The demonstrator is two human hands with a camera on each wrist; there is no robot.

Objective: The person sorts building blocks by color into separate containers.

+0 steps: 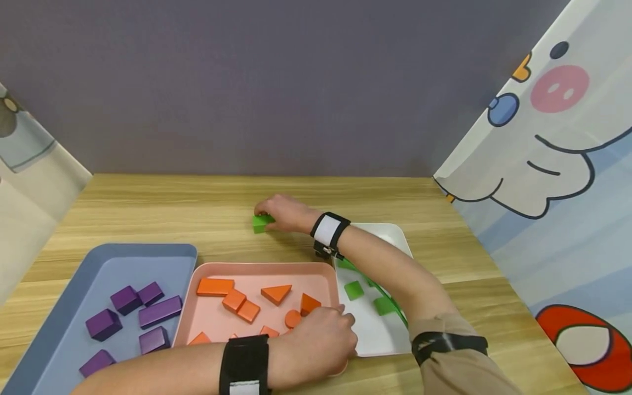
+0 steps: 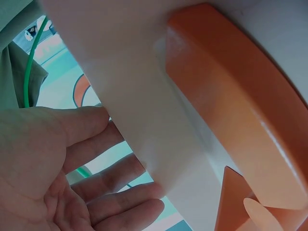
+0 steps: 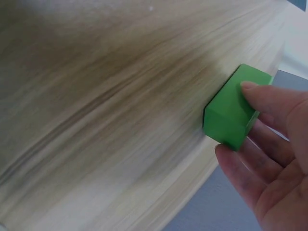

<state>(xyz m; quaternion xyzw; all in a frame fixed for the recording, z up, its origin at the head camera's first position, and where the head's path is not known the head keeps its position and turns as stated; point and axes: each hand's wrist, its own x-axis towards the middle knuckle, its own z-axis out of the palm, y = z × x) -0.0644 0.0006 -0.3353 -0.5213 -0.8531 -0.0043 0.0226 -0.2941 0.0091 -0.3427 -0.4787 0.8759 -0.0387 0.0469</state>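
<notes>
Toward the back of the table my right hand (image 1: 286, 213) pinches a green block (image 1: 261, 223). In the right wrist view the thumb lies on one face of this green block (image 3: 236, 106), with fingers at its other side. My left hand (image 1: 316, 337) is at the right edge of the pink tray (image 1: 266, 269), beside the white tray (image 1: 365, 343). In the left wrist view its fingers (image 2: 118, 178) are loosely bent, their tips at the tray's edge. Orange blocks (image 1: 215, 287) lie in the pink tray, and green blocks (image 1: 354, 290) in the white one.
A blue tray (image 1: 143, 252) with several purple blocks (image 1: 103, 325) stands on the left. The right forearm crosses above the white tray. A grey wall (image 1: 261, 88) rises behind the wooden table (image 1: 163, 208), and a cartoon-printed sheet (image 1: 568, 164) borders the right side.
</notes>
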